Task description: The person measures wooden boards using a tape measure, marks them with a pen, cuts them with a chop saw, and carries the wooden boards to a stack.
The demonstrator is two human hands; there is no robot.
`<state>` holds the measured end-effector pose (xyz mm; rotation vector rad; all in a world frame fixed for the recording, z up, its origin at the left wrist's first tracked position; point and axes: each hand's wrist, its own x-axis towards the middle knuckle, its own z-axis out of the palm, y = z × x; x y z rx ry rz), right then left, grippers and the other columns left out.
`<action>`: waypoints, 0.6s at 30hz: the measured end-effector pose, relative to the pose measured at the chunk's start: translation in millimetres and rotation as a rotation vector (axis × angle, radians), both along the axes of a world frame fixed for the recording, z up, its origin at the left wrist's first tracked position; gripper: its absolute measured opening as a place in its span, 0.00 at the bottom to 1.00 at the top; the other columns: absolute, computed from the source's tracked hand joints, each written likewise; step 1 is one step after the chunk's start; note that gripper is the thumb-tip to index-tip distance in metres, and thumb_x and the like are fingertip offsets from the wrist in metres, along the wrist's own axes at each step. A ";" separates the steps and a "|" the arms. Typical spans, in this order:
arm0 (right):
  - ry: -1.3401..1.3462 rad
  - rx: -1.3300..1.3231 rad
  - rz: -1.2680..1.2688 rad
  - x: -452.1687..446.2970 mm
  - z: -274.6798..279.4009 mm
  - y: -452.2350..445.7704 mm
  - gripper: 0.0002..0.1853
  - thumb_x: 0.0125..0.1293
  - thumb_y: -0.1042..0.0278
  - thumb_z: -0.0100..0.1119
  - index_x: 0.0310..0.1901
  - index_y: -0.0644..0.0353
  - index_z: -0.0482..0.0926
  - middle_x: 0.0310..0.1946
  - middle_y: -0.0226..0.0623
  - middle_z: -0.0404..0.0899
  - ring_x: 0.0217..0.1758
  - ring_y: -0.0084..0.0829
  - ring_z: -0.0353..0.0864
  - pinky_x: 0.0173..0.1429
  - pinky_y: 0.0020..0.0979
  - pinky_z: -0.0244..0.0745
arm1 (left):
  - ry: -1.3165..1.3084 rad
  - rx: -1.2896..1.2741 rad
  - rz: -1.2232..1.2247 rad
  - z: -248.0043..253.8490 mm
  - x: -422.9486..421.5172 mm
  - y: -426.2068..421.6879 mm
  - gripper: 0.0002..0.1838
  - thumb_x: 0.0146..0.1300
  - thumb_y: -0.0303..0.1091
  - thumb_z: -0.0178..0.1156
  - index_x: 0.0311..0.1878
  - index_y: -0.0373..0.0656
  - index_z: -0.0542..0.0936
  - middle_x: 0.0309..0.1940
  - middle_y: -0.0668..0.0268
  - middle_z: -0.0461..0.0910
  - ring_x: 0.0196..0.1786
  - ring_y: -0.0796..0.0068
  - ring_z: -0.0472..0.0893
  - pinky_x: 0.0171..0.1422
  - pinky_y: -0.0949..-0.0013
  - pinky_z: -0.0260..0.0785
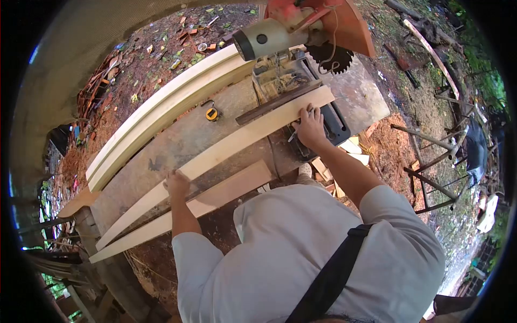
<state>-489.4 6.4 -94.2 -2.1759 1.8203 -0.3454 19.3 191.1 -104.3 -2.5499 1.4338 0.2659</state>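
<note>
A long pale wooden plank (234, 141) lies slantwise over the bench, its right end on the miter saw's base (335, 125) against a dark wooden fence strip (277, 102). My left hand (176, 184) is closed over the plank's left half. Close to the right end, my right hand (311, 126) grips the same plank, fingers over its top face. The toothed saw blade (329, 58) hangs raised beyond the plank's right end, under the orange guard (347, 27). A second plank (226, 191) lies on the near side of the held one.
Several long boards (161, 110) lie along the bench's far edge. A yellow-and-black tape measure (212, 113) rests on the worn bench top (188, 141). Wood offcuts (353, 146) and sawdust cover the ground at right, near a metal frame (431, 167).
</note>
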 end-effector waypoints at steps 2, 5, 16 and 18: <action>0.002 0.029 -0.010 3.0 3.5 -1.4 0.32 0.65 0.56 0.64 0.63 0.66 0.65 0.71 0.68 0.58 0.75 0.70 0.51 0.76 0.57 0.51 | 0.018 -0.058 0.083 14.8 -2.4 -5.1 0.19 0.73 0.40 0.42 0.57 0.44 0.77 0.65 0.61 0.72 0.72 0.56 0.65 0.74 0.36 0.52; 0.079 0.076 0.012 6.4 -0.7 -1.8 0.40 0.66 0.54 0.63 0.72 0.66 0.57 0.75 0.69 0.50 0.78 0.71 0.47 0.78 0.59 0.47 | 0.036 -0.098 0.134 15.7 -3.0 -8.3 0.19 0.73 0.39 0.44 0.59 0.45 0.77 0.65 0.62 0.71 0.72 0.57 0.65 0.73 0.37 0.53; 0.043 0.109 0.017 11.2 0.3 3.8 0.43 0.66 0.57 0.64 0.74 0.68 0.51 0.76 0.70 0.45 0.77 0.73 0.46 0.79 0.58 0.47 | 0.047 -0.046 0.050 16.5 10.4 -13.4 0.17 0.67 0.34 0.51 0.55 0.41 0.80 0.65 0.65 0.70 0.72 0.58 0.65 0.71 0.38 0.56; 0.043 0.110 0.019 11.9 -0.8 3.6 0.43 0.66 0.57 0.64 0.74 0.68 0.52 0.76 0.71 0.45 0.77 0.73 0.46 0.79 0.59 0.47 | 0.035 -0.075 0.021 8.4 18.8 -11.8 0.17 0.67 0.34 0.51 0.54 0.41 0.80 0.64 0.65 0.71 0.72 0.57 0.65 0.70 0.38 0.57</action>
